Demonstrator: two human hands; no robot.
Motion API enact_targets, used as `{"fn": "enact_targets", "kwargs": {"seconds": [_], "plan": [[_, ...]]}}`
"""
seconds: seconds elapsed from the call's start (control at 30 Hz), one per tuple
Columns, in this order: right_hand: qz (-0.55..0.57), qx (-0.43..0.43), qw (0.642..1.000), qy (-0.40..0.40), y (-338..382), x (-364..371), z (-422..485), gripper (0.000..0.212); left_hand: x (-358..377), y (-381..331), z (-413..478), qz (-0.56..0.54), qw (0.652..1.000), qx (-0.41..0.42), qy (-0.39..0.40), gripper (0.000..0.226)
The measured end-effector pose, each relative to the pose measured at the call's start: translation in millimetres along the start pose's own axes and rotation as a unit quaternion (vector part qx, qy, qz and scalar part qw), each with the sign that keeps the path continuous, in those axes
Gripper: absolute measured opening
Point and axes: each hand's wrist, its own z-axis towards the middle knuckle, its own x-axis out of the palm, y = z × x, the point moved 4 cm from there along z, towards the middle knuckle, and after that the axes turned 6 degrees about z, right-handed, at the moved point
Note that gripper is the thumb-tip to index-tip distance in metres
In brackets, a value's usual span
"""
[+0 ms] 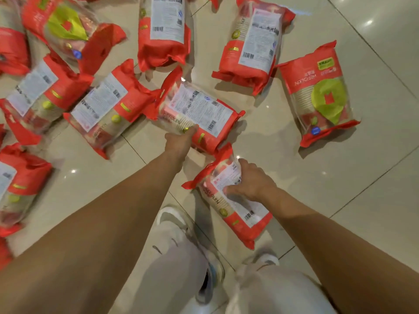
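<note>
Several red and clear plastic packs of paper cups lie scattered on a glossy tiled floor (294, 177). My left hand (180, 141) grips the near edge of one pack (199, 109) that lies label side up in the middle. My right hand (249, 180) holds a second pack (231, 205) just in front of my feet, thumb on its white label, fingers curled over its far side. Both arms reach down and forward.
More packs lie around: two at the left (106, 105) (38, 91), two at the back (164, 30) (254, 44), one at the right (322, 94), one at the left edge (18, 184). My white shoes (188, 241) stand below the packs.
</note>
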Motion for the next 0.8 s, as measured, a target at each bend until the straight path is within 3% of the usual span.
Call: {"fn": "enact_targets", "kwargs": {"seconds": [0.07, 0.13, 0.2, 0.33, 0.47, 0.63, 0.8], "plan": [[0.011, 0.011, 1.0, 0.02, -8.4, 5.7, 23.0, 0.112, 6.9, -1.1, 17.7, -0.043, 0.999, -0.027, 0.013, 0.105], [0.007, 0.009, 0.999, 0.04, -14.8, 11.9, 40.1, 0.11, 15.3, -2.5, 30.7, -0.086, 0.995, -0.044, 0.028, 0.093], [-0.007, 0.006, 0.999, 0.051, -21.6, 17.3, 54.4, 0.103, 23.4, -5.0, 39.9, -0.124, 0.99, -0.056, 0.032, 0.076], [0.003, -0.003, 0.998, 0.063, -24.9, 17.4, 70.5, 0.091, 31.4, -8.9, 54.1, -0.191, 0.979, -0.074, 0.019, 0.07], [0.023, 0.007, 0.997, 0.074, -27.0, 19.6, 68.8, 0.073, 38.8, -14.3, 52.8, -0.231, 0.97, -0.074, 0.031, 0.05], [0.056, -0.005, 0.998, 0.037, -33.9, 10.2, 33.3, 0.074, 34.9, -17.6, 33.2, -0.259, 0.961, -0.077, 0.05, 0.049], [0.097, 0.008, 0.994, -0.039, -30.8, -40.9, -42.8, 0.07, -5.3, -41.7, -29.2, -0.233, 0.972, -0.033, 0.002, 0.045]]}}
